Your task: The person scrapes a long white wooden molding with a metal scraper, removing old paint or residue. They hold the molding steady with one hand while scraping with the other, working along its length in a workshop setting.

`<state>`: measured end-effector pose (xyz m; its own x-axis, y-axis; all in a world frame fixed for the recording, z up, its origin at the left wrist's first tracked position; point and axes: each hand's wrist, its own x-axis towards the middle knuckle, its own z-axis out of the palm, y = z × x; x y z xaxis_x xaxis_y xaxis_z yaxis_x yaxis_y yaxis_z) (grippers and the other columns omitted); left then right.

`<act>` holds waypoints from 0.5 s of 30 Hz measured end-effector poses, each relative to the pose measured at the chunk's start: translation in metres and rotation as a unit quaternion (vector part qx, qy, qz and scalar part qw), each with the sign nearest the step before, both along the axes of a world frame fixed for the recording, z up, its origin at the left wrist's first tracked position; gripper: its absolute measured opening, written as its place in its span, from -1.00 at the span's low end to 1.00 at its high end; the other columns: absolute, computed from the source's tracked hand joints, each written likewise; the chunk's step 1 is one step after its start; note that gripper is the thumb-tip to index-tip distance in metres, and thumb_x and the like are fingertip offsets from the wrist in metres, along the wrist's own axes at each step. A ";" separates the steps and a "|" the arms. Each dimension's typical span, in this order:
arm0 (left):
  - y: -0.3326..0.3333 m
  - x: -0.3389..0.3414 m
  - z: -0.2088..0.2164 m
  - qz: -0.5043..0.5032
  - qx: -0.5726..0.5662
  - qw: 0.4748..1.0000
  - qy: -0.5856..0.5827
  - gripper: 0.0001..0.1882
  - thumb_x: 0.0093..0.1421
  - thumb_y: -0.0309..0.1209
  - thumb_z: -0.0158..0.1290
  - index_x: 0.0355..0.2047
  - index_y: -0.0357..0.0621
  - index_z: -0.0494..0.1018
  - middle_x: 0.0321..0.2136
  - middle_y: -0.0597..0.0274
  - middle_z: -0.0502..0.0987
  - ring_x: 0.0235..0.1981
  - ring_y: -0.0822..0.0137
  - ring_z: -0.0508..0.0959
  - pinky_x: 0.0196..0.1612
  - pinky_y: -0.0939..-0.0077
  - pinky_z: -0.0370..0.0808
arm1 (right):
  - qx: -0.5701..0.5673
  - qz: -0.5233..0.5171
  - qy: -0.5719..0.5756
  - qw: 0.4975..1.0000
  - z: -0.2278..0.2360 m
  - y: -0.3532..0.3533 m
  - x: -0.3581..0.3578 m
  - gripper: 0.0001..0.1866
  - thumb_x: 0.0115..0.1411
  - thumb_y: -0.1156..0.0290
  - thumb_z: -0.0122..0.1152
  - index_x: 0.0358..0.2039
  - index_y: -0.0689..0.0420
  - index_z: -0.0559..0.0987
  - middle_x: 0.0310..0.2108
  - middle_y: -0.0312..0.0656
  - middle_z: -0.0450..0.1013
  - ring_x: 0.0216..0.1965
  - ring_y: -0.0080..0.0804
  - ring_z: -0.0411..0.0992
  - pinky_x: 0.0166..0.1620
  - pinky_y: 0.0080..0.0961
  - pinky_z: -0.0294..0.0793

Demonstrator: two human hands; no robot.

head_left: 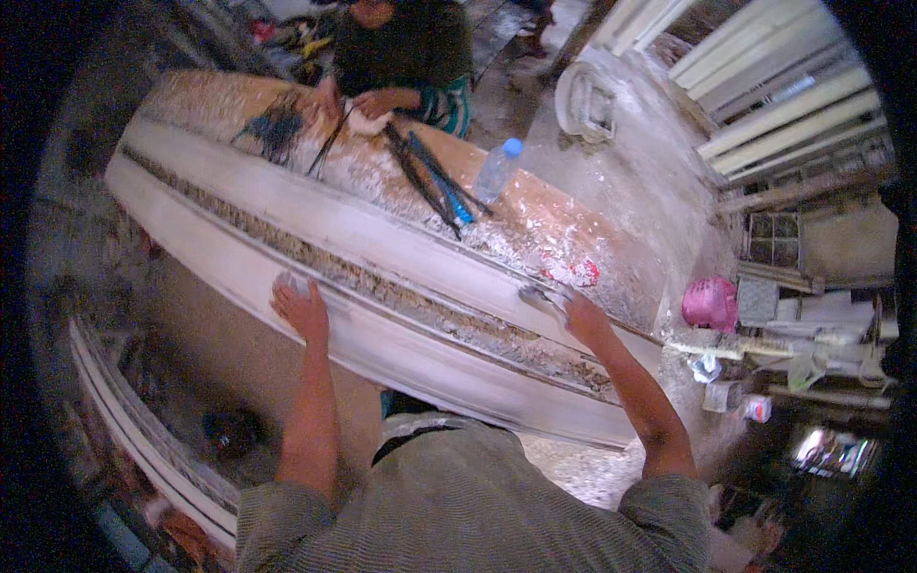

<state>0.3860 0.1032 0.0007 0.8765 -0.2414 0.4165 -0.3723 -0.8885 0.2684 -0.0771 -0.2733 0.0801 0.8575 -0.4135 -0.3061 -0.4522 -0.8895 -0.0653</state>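
Head view: two long white strips, near strip (401,358) and far strip (382,224), lie lengthwise along the table (549,201). Left hand (302,310) on near strip, fingers at a blurred grey pad (296,284); can't tell if gripped. Right hand (581,317) closed around a grey tool (543,300) at far strip's right part. Bottle (495,172) beyond.

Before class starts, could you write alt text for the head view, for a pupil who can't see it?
A person's left hand is on the nearer of two white strips, and the right hand holds a grey tool at the farther one; across the powdery table is a co-worker.
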 end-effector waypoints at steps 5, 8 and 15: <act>-0.002 0.001 0.014 0.007 -0.101 0.993 0.064 -0.47 0.18 -0.23 0.16 0.07 -0.28 0.34 0.10 -0.05 0.38 0.22 -0.05 0.30 0.38 0.00 0.05 | 0.046 0.028 -0.004 0.999 0.000 0.024 0.117 -0.66 0.09 0.42 0.18 -0.09 0.19 0.54 0.15 0.10 0.34 0.09 0.01 0.43 0.03 -0.14 0.55; -0.002 0.002 0.017 0.005 -0.088 0.995 0.053 -0.50 0.16 -0.28 0.18 0.06 -0.20 0.35 0.07 0.02 0.41 0.19 -0.02 0.33 0.36 0.03 0.07 | 0.106 -0.007 -0.008 0.994 0.013 0.049 0.183 -0.70 0.10 0.42 0.19 -0.13 0.18 0.52 0.11 0.10 0.35 0.05 0.02 0.44 0.00 -0.12 0.56; -0.003 0.004 0.010 -0.008 -0.074 0.997 0.020 -0.51 0.16 -0.28 0.18 0.06 -0.17 0.36 0.04 0.03 0.44 0.16 -0.01 0.37 0.32 0.05 0.14 | 0.018 0.011 -0.062 0.998 0.000 0.030 0.114 -0.58 0.09 0.43 0.21 0.02 0.09 0.51 0.11 0.02 0.37 0.02 0.01 0.46 0.01 -0.16 0.55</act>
<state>0.3895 0.1005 0.0109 0.8892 -0.1941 0.4143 -0.3731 -0.8316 0.4113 0.0373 -0.2433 0.0802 0.8982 -0.3850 -0.2122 -0.4194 -0.8950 -0.1517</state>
